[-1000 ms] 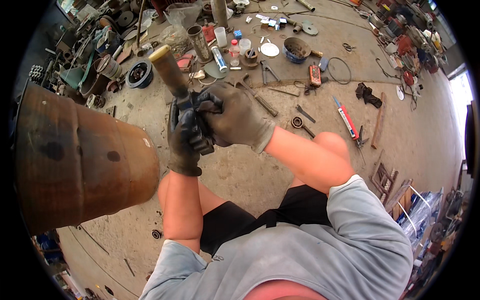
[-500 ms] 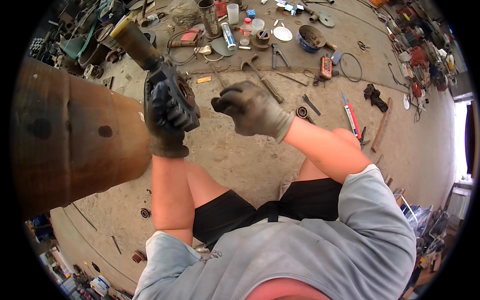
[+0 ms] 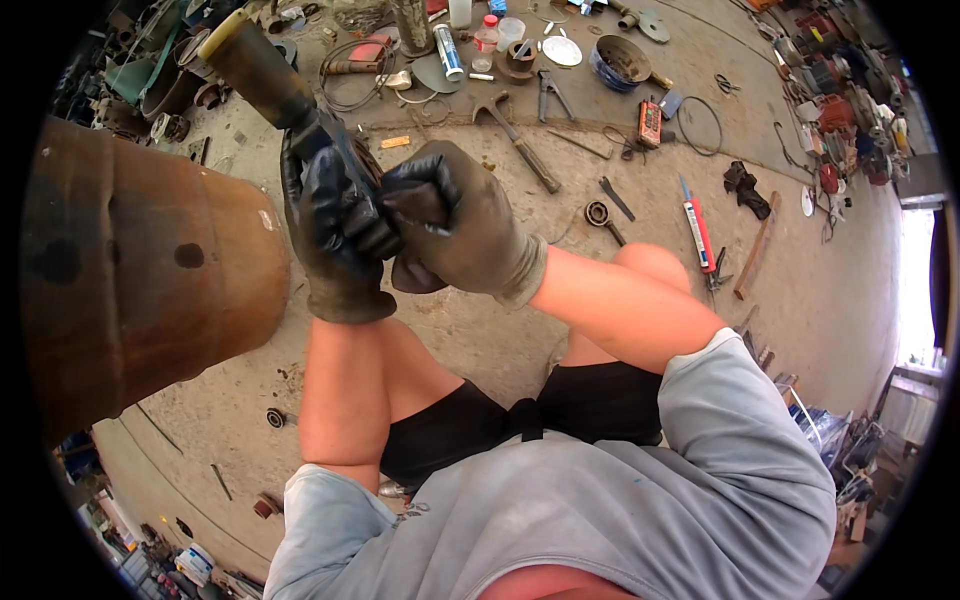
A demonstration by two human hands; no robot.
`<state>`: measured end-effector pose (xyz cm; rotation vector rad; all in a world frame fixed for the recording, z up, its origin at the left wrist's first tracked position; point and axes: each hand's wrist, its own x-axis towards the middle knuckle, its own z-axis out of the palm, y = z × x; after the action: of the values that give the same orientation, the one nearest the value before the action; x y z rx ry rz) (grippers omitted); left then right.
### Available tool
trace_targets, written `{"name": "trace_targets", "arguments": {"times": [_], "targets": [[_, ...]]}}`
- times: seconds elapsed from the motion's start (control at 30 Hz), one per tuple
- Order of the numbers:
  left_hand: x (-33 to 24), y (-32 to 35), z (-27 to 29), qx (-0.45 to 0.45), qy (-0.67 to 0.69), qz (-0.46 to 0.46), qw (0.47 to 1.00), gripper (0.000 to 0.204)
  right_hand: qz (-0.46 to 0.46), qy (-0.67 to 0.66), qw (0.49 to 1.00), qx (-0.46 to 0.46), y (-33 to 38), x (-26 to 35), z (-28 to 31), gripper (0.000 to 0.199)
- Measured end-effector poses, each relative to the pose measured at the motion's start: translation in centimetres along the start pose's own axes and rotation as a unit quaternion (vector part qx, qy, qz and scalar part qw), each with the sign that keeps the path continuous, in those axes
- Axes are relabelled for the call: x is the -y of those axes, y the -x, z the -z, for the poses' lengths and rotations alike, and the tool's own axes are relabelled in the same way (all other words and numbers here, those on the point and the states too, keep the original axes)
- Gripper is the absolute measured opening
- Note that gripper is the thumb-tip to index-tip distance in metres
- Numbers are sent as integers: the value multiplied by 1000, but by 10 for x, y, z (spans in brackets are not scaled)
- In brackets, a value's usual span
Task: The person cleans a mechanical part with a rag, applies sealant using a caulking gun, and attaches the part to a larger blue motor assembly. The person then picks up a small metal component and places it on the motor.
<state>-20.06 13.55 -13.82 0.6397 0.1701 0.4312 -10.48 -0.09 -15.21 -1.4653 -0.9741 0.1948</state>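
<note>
Clothing: grey shirt [image 3: 560,510], black shorts [image 3: 600,405]; knees bent, set apart.
Left hand: gloved left hand [image 3: 340,235], fingers wrapped round the dark metal part, clamped on it.
Right hand: gloved right hand [image 3: 455,215], fingers curled together against the part's right side; cannot tell if they pinch a smaller piece.
Held part: dark metal part [image 3: 320,138], up off the floor between both hands, ahead of the left knee; its brown cylindrical end, yellowish at the tip, tilts up and to the left. Middle mostly hidden by gloves.
Drum: rusty brown drum [image 3: 165,260], left of the left hand.
Near floor, left: small bearing [image 3: 276,417], beside the left forearm.
Near floor, right: ring-headed rod [image 3: 598,213], flat dark strip [image 3: 617,198] just beside it.
Right floor: red-and-white cartridge [image 3: 699,235], wooden strip [image 3: 760,245], crumpled black cloth [image 3: 745,190].
Mid floor: hammer [image 3: 520,145], pliers [image 3: 556,97] to its right, red boxy device [image 3: 649,125].
Far floor: white tube [image 3: 448,53], red-capped bottle [image 3: 486,38], white disc [image 3: 562,51], dirty bowl [image 3: 617,62].
</note>
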Motion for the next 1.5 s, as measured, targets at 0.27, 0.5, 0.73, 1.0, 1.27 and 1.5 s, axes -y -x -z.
{"name": "trace_targets", "arguments": {"times": [0.27,0.5,0.73,1.0,1.27,1.5], "targets": [[3,9,-22,-112,-257,-109,954,55,-90,-33,995,-8,-16,12,6,27],[21,3,-3,-58,-296,-158,940,75,92,136,986,37,-28,-2,21,19],[32,-3,0,-39,-351,-184,917,71,-189,-119,974,36,-41,4,22,22],[-3,-27,61,241,45,-17,969,40,-207,37,972,108,-7,33,16,25],[-50,6,57,150,114,-40,981,53,-201,171,950,166,-13,-29,53,40],[-36,14,31,-74,23,-133,988,65,-12,193,970,149,-12,-32,68,39]]}}
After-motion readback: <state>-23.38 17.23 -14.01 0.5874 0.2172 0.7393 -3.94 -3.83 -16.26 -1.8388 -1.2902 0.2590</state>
